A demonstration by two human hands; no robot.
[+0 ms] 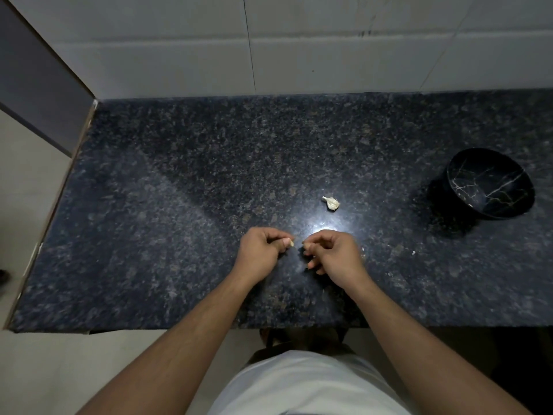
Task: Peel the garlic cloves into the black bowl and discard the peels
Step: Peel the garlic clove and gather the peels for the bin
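- My left hand (261, 250) pinches a small pale garlic clove (291, 242) at its fingertips, well left of the black bowl (490, 184).
- My right hand (330, 252) has curled fingers; what it holds, I cannot tell.
- Another garlic piece (331, 202) lies on the counter (179, 190), between hands and bowl.

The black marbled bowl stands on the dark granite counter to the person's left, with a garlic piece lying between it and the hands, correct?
Not quite: the head view shows the black marbled bowl on the dark granite counter to the person's right, not left. The garlic piece does lie between it and the hands.
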